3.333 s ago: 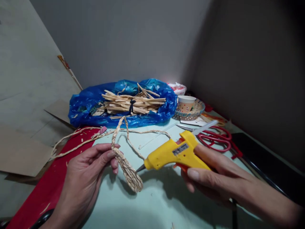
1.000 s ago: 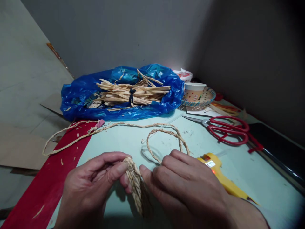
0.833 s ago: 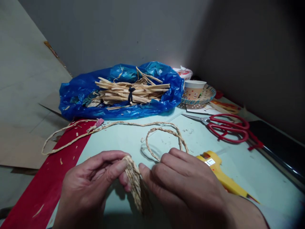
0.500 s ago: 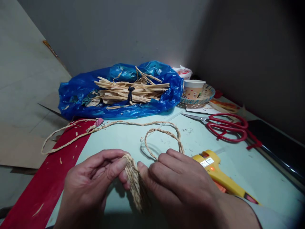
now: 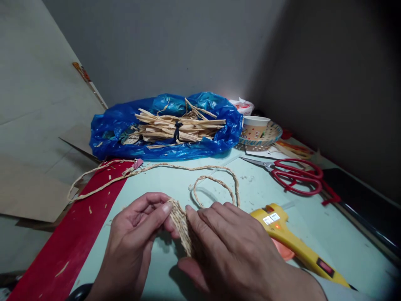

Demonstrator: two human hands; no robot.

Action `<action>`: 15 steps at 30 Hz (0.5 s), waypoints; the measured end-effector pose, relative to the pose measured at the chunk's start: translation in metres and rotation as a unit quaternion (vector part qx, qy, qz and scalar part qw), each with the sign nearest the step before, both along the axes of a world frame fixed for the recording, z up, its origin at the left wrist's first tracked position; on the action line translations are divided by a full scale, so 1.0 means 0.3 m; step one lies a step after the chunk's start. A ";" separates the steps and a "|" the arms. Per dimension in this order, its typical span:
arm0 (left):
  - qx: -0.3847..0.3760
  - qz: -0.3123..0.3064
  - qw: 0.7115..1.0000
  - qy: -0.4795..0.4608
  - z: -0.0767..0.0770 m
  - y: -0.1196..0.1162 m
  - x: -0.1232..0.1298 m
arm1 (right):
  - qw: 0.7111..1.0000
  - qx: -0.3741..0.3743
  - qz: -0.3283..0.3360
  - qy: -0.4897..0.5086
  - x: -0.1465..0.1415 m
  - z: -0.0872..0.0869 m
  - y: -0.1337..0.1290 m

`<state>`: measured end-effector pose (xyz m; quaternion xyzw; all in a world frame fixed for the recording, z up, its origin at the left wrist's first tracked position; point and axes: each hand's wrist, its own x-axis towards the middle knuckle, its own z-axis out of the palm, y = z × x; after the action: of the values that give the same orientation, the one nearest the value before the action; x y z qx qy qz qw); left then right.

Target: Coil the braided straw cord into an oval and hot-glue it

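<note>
My left hand (image 5: 134, 230) pinches the upper left edge of a small piece of coiled straw braid (image 5: 181, 225) between thumb and fingers. The piece is tilted, and its rows of twisted straw face left. My right hand (image 5: 238, 246) grips it from the right, fingers over the top and thumb underneath, covering much of that side. From near my right hand a straw cord (image 5: 188, 168) loops across the table and off to the left; where it joins the piece is hidden. A yellow glue gun (image 5: 294, 242), its small light glowing orange, lies beside my right hand.
Red-handled scissors (image 5: 296, 177) lie at the right, near a dark glossy object (image 5: 351, 205). Behind are a blue plastic bag (image 5: 109, 121) with a tied straw bundle (image 5: 194, 127), and a paper cup (image 5: 255, 127) in a woven basket (image 5: 276, 133). A red strip (image 5: 84, 225) runs along the left.
My right hand has shifted over the straw piece, its fingers now lying across it and its thumb below. My left hand keeps its pinch. The whole view has shifted slightly.
</note>
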<state>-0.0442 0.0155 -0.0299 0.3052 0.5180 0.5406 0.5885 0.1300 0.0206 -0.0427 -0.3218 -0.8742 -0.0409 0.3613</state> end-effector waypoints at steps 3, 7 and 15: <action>0.004 0.013 1.000 0.003 0.008 -0.004 0.011 | 1.000 0.005 -0.013 -0.004 -0.005 0.002 -0.004; 0.002 0.030 1.000 0.006 0.023 -0.007 0.021 | 0.999 0.020 -0.025 -0.015 -0.010 -0.003 0.007; 0.000 -0.035 0.999 0.023 0.016 -0.011 -0.010 | 0.998 0.045 -0.033 -0.032 0.000 -0.002 0.020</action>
<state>-0.0471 0.0123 -0.0251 0.3358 0.5203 0.5124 0.5949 0.1301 0.0265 -0.0432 -0.3329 -0.8714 -0.1025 0.3455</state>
